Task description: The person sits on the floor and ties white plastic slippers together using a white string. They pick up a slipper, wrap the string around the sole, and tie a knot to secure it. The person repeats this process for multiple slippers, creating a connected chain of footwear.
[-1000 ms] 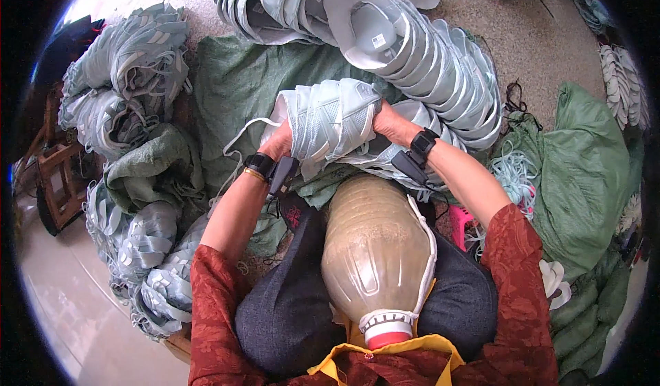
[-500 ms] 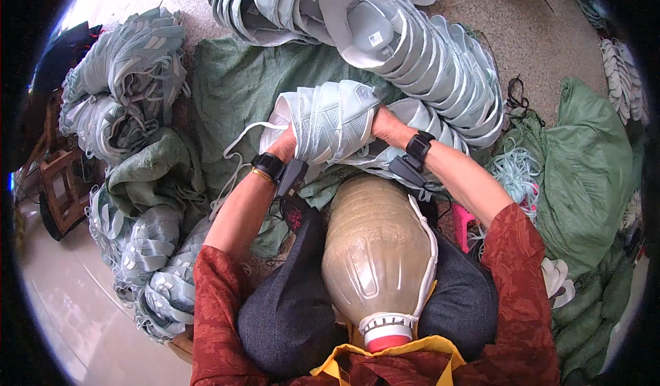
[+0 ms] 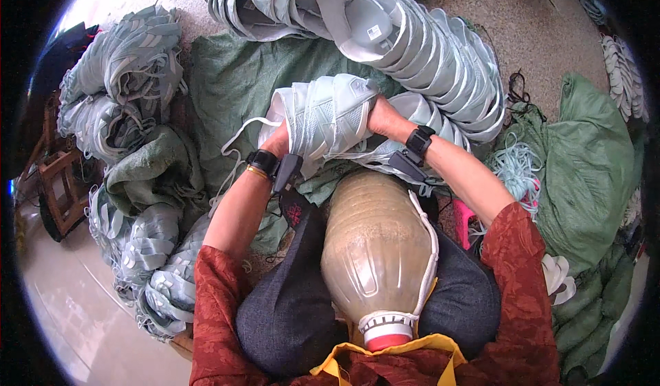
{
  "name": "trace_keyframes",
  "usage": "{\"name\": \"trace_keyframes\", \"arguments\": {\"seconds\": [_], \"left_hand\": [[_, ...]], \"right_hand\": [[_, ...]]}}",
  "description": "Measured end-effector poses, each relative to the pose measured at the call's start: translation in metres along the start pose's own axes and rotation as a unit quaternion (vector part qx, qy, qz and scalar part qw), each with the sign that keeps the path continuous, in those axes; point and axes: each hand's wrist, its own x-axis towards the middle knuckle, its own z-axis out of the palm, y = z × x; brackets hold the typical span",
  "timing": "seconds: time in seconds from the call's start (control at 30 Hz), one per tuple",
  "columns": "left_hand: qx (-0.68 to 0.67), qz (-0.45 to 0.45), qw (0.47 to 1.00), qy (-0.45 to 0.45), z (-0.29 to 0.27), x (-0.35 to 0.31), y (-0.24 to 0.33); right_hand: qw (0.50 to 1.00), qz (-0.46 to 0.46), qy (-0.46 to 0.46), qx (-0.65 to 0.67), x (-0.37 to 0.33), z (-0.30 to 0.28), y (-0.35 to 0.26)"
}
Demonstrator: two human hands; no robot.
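Observation:
A light blue-grey shoe upper [image 3: 330, 114], perhaps several nested together, is held crosswise in front of me, above the dark green cloth. My left hand [image 3: 278, 140] grips its open end at the left, with most fingers hidden in or behind the material. At the other end, my right hand [image 3: 386, 119] is closed around the rounded toe part, its fingertips out of sight. A white lace [image 3: 240, 135] trails from the left end of the upper. More pale uppers [image 3: 411, 111] lie just behind and beside my right hand.
Between my knees stands a large clear plastic jug [image 3: 371, 248] with a red-and-white neck. A long row of nested uppers [image 3: 440, 63] curves across the far side. Bundled uppers [image 3: 134, 63] are heaped at left. A green sack [image 3: 584, 180] and loose blue laces [image 3: 515, 169] lie at right.
The held upper has risen slightly and its toe end has tipped a little away from me. Both hands keep their hold and have shifted only slightly.

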Motion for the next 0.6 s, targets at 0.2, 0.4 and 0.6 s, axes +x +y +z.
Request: {"name": "trace_keyframes", "arguments": {"seconds": [0.2, 0.4, 0.6], "left_hand": [[0.086, 0.046, 0.989, 0.11, 0.007, -0.036, 0.025], [0.347, 0.167, 0.906, 0.175, 0.07, -0.044, 0.03], [0.491, 0.167, 0.836, 0.176, 0.095, -0.04, 0.054]], "right_hand": [[0.951, 0.134, -0.04, 0.275, -0.014, -0.01, -0.059], [0.872, 0.172, -0.093, 0.449, -0.027, -0.027, -0.041], [0.833, 0.133, -0.066, 0.533, -0.036, -0.01, -0.044]]}}
